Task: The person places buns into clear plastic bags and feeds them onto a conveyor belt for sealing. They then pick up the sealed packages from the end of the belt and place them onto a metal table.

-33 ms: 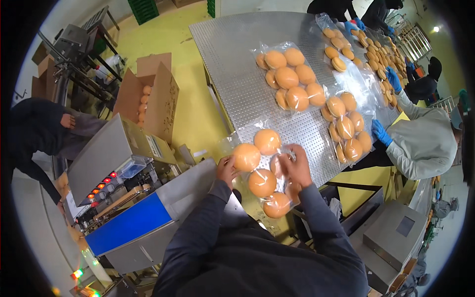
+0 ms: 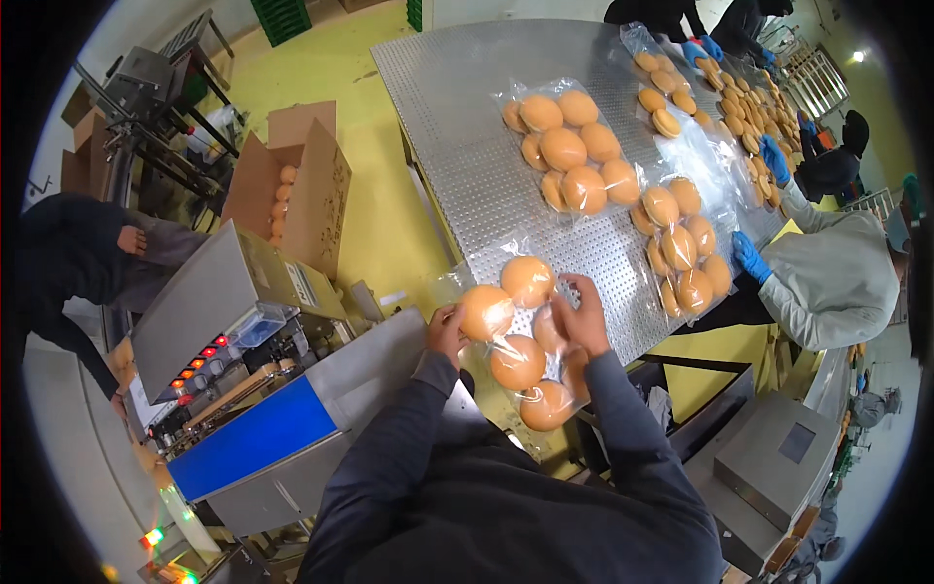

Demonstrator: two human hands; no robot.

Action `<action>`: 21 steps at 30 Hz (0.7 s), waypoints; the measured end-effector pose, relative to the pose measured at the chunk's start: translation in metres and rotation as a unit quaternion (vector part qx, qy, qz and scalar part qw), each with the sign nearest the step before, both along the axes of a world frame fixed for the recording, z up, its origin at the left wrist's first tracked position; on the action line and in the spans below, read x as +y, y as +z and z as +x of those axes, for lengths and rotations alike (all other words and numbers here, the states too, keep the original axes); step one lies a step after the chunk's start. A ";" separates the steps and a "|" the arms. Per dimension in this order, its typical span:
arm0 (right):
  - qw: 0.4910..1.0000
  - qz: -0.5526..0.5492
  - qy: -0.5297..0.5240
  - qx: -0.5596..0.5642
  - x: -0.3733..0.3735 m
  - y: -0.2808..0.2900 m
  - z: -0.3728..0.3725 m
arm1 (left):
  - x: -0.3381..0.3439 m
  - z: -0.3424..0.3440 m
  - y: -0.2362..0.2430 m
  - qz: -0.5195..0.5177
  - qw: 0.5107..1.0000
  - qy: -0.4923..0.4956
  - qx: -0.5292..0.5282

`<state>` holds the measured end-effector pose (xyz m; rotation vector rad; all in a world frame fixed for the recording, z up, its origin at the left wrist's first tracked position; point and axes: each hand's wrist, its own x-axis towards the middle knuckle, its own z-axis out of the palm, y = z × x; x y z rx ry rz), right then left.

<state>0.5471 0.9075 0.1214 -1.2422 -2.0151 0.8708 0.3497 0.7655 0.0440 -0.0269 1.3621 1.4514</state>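
Clear bag of round buns held between my two grips at the near corner of the tabletop; its far end overlaps the metal, the rest juts past the tabletop's edge toward me. My left grip grasps the bag's left side, fingers against a bun. My right grip grasps its right side. Second bag rests farther in on the tabletop; third bag toward the tabletop's right edge, co-worker's blue glove near it.

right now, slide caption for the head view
Left hand and right hand hold a clear bag of buns at a metal table bearing more bagged buns.
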 end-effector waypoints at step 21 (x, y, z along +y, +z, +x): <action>0.891 -0.428 0.124 0.087 -0.093 -0.052 -0.206 | -0.235 -0.088 -0.004 0.046 0.972 0.187 0.135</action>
